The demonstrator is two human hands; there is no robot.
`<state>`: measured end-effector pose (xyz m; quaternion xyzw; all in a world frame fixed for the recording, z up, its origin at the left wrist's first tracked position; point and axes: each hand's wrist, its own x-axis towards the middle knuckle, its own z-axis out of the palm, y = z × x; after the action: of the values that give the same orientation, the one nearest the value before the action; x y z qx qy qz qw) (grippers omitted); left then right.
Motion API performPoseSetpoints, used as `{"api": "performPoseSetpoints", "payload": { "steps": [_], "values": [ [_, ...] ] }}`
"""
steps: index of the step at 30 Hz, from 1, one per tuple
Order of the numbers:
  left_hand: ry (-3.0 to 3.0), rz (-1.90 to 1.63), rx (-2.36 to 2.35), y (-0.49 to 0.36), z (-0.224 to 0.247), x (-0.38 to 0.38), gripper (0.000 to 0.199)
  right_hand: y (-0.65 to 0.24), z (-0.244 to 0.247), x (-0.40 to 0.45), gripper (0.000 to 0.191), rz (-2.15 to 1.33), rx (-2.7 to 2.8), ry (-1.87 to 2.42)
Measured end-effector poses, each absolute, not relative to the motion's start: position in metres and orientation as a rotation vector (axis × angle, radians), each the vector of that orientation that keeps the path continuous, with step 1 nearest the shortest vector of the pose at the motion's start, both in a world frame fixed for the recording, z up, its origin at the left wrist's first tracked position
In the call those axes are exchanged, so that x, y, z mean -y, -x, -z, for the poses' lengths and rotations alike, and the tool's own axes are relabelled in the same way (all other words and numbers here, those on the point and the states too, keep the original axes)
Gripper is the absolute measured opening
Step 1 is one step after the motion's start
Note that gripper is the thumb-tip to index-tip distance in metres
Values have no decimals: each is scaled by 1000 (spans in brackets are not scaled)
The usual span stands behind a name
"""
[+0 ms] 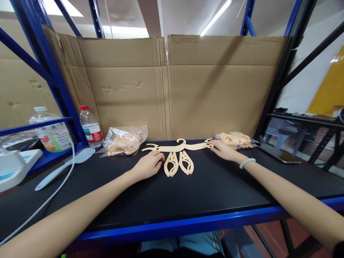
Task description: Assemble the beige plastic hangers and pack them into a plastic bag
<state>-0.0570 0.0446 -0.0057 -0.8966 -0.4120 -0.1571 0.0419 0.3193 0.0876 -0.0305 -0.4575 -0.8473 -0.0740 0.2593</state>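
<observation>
A cream plastic folding clothes hanger (172, 148) lies spread on the black tabletop, its hook pointing away from me. At its left end is my left hand (149, 165), fingers curled against the arm; the fingertips are partly hidden. The fingers of my right hand (224, 149) are closed on the hanger's right end. Just in front of the hanger lie two cream clips, a left clip (168, 168) and a right clip (190, 166), side by side with their narrow ends toward it.
Clear bags of cream plastic parts sit at the left (125, 142) and right (236, 139). A red-capped bottle (91, 129), a pale blue brush (80, 156) and a white cable (60, 186) are on the left. A dark phone-like slab (281, 154) lies right. Cardboard (215, 89) walls the back.
</observation>
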Motion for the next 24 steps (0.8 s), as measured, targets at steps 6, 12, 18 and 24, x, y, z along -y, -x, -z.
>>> {"api": "performPoseSetpoints", "payload": {
  "steps": [6,12,18,24],
  "values": [
    [2736,474,1229,57,7,-46,21,-313,37,-89,35,192,2375,1233],
    [2723,462,1228,57,6,-45,21,-306,34,-88,28,205,2394,1230],
    [2719,475,1248,56,7,-45,21,-301,35,-87,15,141,2338,1212],
    [2714,479,1255,57,8,-46,20,-297,32,-85,7,85,2292,1193]
  ]
}}
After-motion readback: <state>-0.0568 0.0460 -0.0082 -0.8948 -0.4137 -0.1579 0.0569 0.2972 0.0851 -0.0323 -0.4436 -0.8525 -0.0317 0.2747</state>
